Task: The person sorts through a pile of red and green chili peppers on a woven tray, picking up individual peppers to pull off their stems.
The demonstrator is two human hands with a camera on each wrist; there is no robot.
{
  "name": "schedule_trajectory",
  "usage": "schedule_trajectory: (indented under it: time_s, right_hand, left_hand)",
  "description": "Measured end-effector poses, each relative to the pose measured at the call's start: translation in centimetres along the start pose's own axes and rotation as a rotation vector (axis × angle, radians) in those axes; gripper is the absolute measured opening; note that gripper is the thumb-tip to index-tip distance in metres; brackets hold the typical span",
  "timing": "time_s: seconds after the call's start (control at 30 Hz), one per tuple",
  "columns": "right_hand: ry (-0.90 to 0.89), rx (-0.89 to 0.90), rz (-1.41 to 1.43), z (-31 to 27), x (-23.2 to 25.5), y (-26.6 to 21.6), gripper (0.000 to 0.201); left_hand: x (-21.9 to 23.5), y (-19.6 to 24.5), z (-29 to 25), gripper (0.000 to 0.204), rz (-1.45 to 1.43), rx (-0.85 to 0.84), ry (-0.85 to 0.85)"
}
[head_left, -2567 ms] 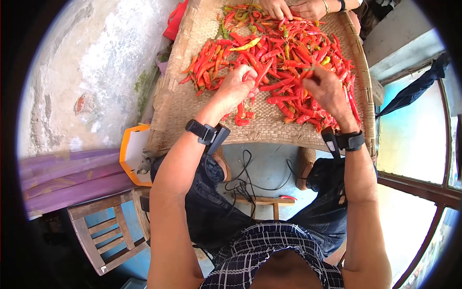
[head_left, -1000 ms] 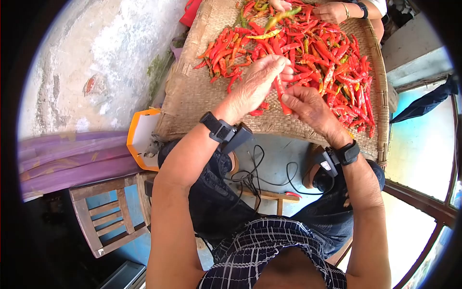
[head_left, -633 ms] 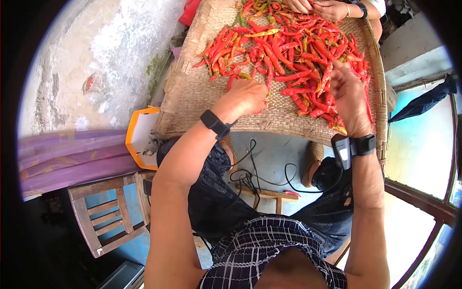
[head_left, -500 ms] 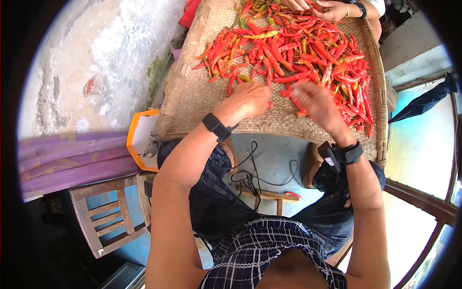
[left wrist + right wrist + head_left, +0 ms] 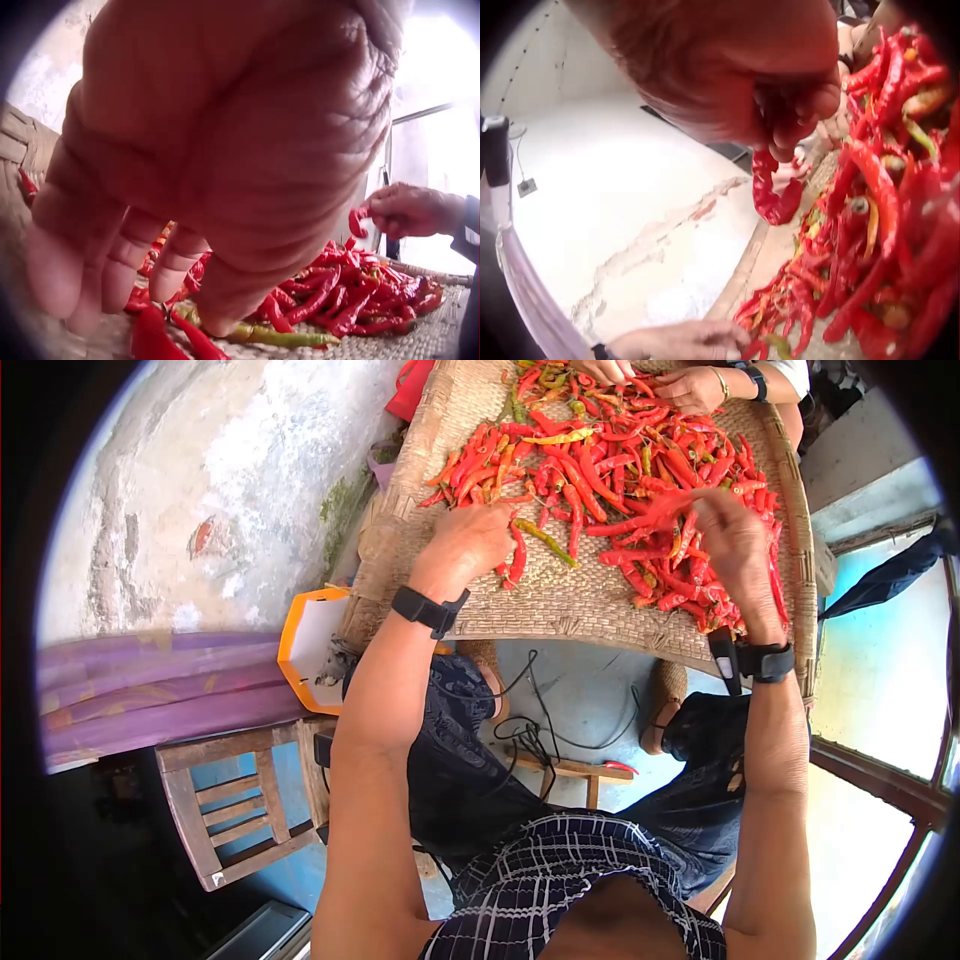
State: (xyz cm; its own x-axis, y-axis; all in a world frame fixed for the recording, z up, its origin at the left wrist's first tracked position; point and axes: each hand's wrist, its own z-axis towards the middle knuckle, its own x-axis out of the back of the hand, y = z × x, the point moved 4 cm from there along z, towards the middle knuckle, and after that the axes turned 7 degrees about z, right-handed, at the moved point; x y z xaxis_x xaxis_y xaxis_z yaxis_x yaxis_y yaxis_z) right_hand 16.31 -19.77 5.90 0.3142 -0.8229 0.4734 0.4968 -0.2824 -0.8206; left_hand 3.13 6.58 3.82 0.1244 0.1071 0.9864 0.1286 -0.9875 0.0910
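My left hand (image 5: pixel 468 545) is low over the tray's left part, beside the smaller group of peppers (image 5: pixel 475 468). In the left wrist view its fingers hang loosely extended, with red peppers (image 5: pixel 154 334) and a green-yellow pepper (image 5: pixel 274 335) below them. Raised over the right side of the large red pile (image 5: pixel 680 565), my right hand (image 5: pixel 738 540) pinches a red pepper (image 5: pixel 668 510). That pepper (image 5: pixel 776 199) looks curled and wrinkled in the right wrist view, hanging under the fingers. Contact between the left fingertips and a pepper is unclear.
The woven tray (image 5: pixel 560 605) has a raised rim. Another person's hands (image 5: pixel 690 390) are at its far edge. An orange-edged box (image 5: pixel 305 650) and wooden chair (image 5: pixel 235 800) stand left; cables (image 5: pixel 530 735) lie below, and a window (image 5: pixel 875 660) is right.
My left hand has shifted left, uncovering a green-yellow pepper and a red one on the weave. My right hand has moved right and up and now holds a red pepper. The head view has shifted slightly.
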Motion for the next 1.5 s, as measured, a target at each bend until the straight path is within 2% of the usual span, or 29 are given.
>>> schedule_trajectory:
  time_s: [0.03,0.1,0.13,0.23,0.27,0.37,0.4,0.43,0.47,0.53,0.57,0.63,0.67,0.73,0.77,0.83,0.87,0.9,0.93,1.0,1.03,1.1,1.13,1.2,1.27,1.3,1.37,1.43,1.5]
  right_hand:
    - [0.097,-0.031,0.044,0.7,1.6,0.7,0.021]
    - [0.345,-0.004,-0.015,1.1,4.2,1.2,0.027]
    - [0.37,0.042,-0.108,0.9,4.9,0.6,0.035]
    - [0.368,0.157,-0.284,0.3,4.1,-0.5,0.04]
    - [0.255,-0.002,-0.214,-0.1,3.4,-0.7,0.041]
    - [0.051,0.08,-0.16,-1.4,-0.5,-2.0,0.033]
    - [-0.049,0.053,-0.195,-1.7,-1.6,-2.0,0.03]
    - [-0.062,0.139,-0.139,-2.2,-2.5,-3.2,0.027]
    - [-0.091,0.124,-0.089,-2.7,-3.8,-2.7,0.022]
    - [-0.339,-0.032,0.044,-3.2,-5.6,-3.1,0.019]
    - [-0.332,-0.035,0.04,-3.3,-5.9,-3.2,0.019]
    - [-0.455,-0.282,0.274,-4.1,-7.4,-2.5,0.024]
    - [-0.454,-0.283,0.27,-4.3,-7.6,-2.5,0.024]
    - [-0.489,-0.425,0.513,-4.7,-8.2,-2.3,0.028]
    - [-0.49,-0.425,0.511,-4.6,-8.1,-2.3,0.028]
    - [-0.525,-0.476,0.44,-4.5,-7.8,-1.8,0.025]
    - [-0.523,-0.475,0.44,-4.2,-7.4,-1.8,0.025]
    - [-0.473,-0.504,0.455,-3.8,-6.7,-1.9,0.025]
    - [-0.424,-0.533,0.47,-3.4,-5.9,-1.8,0.025]
    - [-0.204,-0.473,0.654,-1.6,-3.5,-1.1,0.023]
    - [-0.053,-0.413,0.954,-0.6,-2.4,-1.1,0.024]
    - [0.347,-0.524,1.17,-0.2,-0.9,0.4,0.025]
    - [0.346,-0.524,1.171,-0.4,-1.1,0.4,0.025]
    - [0.1,-0.583,0.841,-1.6,-2.6,0.1,0.028]
    - [-0.31,-0.573,0.579,-3.0,-5.3,-1.8,0.037]
    - [-0.413,-0.547,0.562,-3.9,-6.9,-1.5,0.04]
    - [-0.488,-0.523,0.6,-4.9,-8.4,-1.5,0.035]
    - [-0.481,-0.541,0.609,-4.9,-8.5,-1.5,0.032]
    - [-0.47,-0.558,0.617,-4.8,-8.3,-1.4,0.029]
  left_hand:
    - [-0.8,-0.2,0.0,0.024,0.023,0.042,-0.067]
    - [-2.1,0.7,0.5,0.026,0.023,0.042,-0.064]
    - [-2.7,1.3,0.8,0.028,0.026,0.037,-0.064]
    - [-3.9,2.5,2.3,0.029,-0.062,0.041,-0.053]
    - [-4.2,3.0,2.5,0.025,-0.07,0.054,-0.05]
    - [-3.4,4.5,2.1,0.026,-0.245,0.026,-0.076]
    - [-3.4,4.5,2.3,0.028,-0.35,0.04,-0.013]
    - [-4.0,4.4,2.7,0.028,-0.347,0.034,-0.016]
    - [-4.3,4.1,3.0,0.028,-0.635,0.028,0.009]
    - [-3.5,4.8,3.0,0.026,-1.129,0.053,-0.002]
    - [-3.1,5.4,2.7,0.026,-1.129,0.045,-0.005]
    - [-2.5,6.7,1.8,0.026,-1.42,0.038,-0.025]
    - [-2.1,7.5,1.1,0.022,-1.477,0.037,-0.06]
    - [-2.5,7.6,1.1,0.02,-1.47,0.002,-0.103]
    - [-2.8,7.8,1.1,0.017,-1.46,-0.029,-0.145]
    - [-3.4,7.2,1.4,0.015,-1.488,-0.014,-0.129]
    - [-3.6,6.6,1.6,0.014,-1.486,0.035,-0.036]
    - [-3.6,5.8,1.8,0.014,-1.48,0.083,0.057]
    - [-3.6,5.3,1.9,0.019,-1.452,0.105,0.077]
    - [-3.9,4.9,2.0,0.023,-1.437,0.141,0.124]
    - [-3.4,4.9,1.8,0.027,-1.421,0.177,0.171]
    - [-3.0,5.3,1.7,0.031,-1.442,0.196,0.128]
    - [-2.7,5.8,1.7,0.03,-1.496,0.116,0.123]
    - [-1.8,6.9,1.4,0.027,-1.587,0.023,0.069]
    - [-2.6,7.5,1.4,0.024,-1.592,0.0,0.054]
    - [-2.9,7.8,1.4,0.022,-1.601,-0.02,0.047]
    - [-3.0,8.1,1.0,0.016,-1.531,-0.015,0.063]
    - [-3.7,8.0,0.8,0.013,-1.45,0.069,-0.019]
    - [-4.3,7.6,1.3,0.013,-1.486,0.012,0.021]
